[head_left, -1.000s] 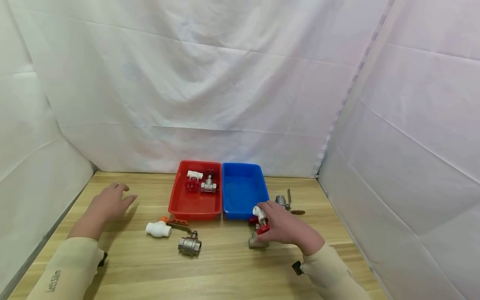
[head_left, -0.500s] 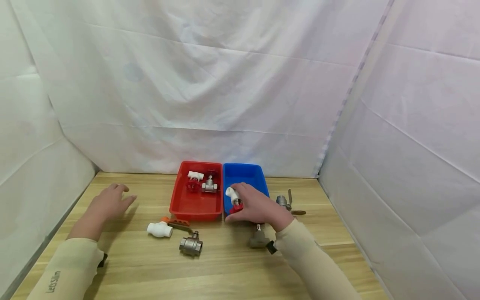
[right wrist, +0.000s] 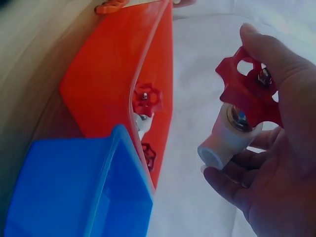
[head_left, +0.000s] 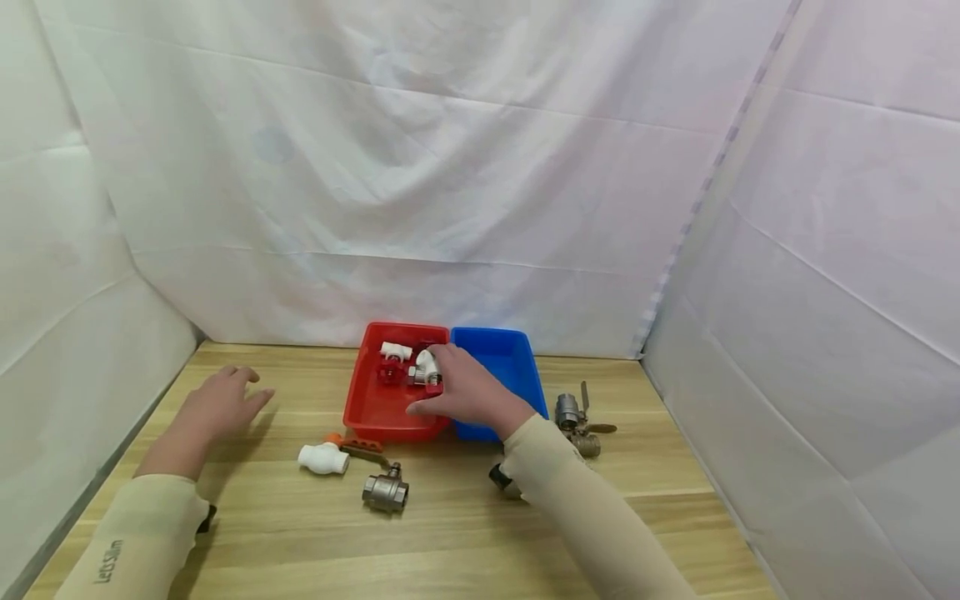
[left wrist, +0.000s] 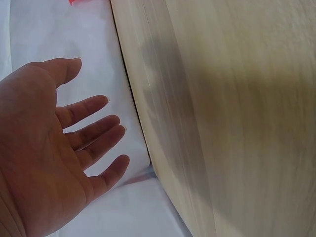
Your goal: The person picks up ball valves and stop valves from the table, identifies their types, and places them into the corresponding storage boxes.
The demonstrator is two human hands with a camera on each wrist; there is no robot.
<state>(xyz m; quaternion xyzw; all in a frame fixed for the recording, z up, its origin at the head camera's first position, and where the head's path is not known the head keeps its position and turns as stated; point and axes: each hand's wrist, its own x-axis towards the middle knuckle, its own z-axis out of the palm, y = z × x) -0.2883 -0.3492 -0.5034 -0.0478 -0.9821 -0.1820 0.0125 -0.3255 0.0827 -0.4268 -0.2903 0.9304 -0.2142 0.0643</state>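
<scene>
My right hand grips a white plastic gate valve with a red handwheel, thumb at the wheel and fingers under the white body. In the head view it hangs over the right side of the red tray. A second white valve with a red wheel lies in that tray, beside a metal valve partly hidden behind the held one. My left hand hovers above the left part of the table, fingers loosely spread, holding nothing.
A blue tray adjoins the red one, partly behind my right arm. A white ball valve with an orange handle and a metal ball valve lie in front. Several metal valves lie on the right, one mostly covered by my sleeve.
My right hand has carried the white valve leftward from the table at the right, across the blue tray, to above the red tray. My left hand has stayed in place.
</scene>
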